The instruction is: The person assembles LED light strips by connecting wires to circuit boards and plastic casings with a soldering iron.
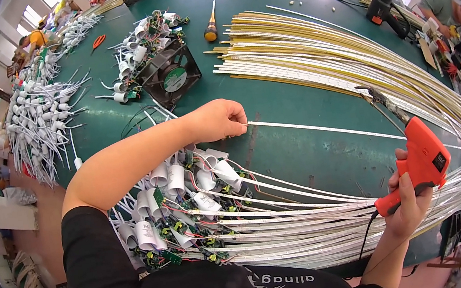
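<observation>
My left hand (221, 120) pinches the near end of a thin white LED strip (324, 130), which stretches to the right across the green table. In my right hand (407, 204) is a red soldering gun (427, 153), gripped by its handle with its tip pointing up and left, above the strip's right part. Close below my left hand lies a heap of white plastic lamp caps (175, 179) with small green circuit boards and red wires. Several LED strips (312, 213) run from that heap to the right, in front of me.
Beyond my hands lies a large bundle of yellow and white strips (301, 56). A black fan (173, 76) stands by more caps and boards; a screwdriver (210, 29), orange-handled pliers (99, 42) and a heat gun (381, 2) lie farther off. Another person (443, 11) works at the right.
</observation>
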`<state>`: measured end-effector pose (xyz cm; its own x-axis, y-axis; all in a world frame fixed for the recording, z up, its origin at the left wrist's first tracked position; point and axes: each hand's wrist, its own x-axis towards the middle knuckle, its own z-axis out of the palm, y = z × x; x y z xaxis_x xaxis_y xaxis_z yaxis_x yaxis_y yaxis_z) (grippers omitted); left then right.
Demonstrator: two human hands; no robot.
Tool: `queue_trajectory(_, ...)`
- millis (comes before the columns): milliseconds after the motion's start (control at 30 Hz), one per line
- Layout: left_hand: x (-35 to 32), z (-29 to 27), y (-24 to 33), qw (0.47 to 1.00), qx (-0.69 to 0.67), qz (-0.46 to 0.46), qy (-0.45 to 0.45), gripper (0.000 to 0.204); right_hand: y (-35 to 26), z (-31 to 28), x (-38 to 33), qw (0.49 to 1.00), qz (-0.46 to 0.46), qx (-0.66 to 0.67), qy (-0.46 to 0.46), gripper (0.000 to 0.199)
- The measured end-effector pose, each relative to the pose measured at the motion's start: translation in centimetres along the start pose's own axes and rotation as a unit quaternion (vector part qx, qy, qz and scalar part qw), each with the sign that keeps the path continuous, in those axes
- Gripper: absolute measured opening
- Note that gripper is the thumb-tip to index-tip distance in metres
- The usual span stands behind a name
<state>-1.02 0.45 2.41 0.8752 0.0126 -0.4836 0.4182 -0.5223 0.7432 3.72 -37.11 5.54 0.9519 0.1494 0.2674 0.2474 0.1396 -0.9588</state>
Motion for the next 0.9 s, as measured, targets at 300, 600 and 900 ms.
queue_trajectory(300,-1.1,0.0,0.3,0.993,0.11,-0.006,-0.031,0.02,0.2,0.2,0.0,1.0,0.008,-0.002,0.011,0.048)
queue_trajectory(600,-1.9,0.8,0.8,0.929,0.361,0.073,0.02,0.024,0.2,0.2,-0.1,1.0,0.001,-0.004,0.012,0.048)
queue_trajectory(900,-1.7,0.3,0.7,0.95,0.309,0.028,0.027,0.012,0.3,-0.1,0.1,1.0,-0.011,-0.004,-0.02,0.048)
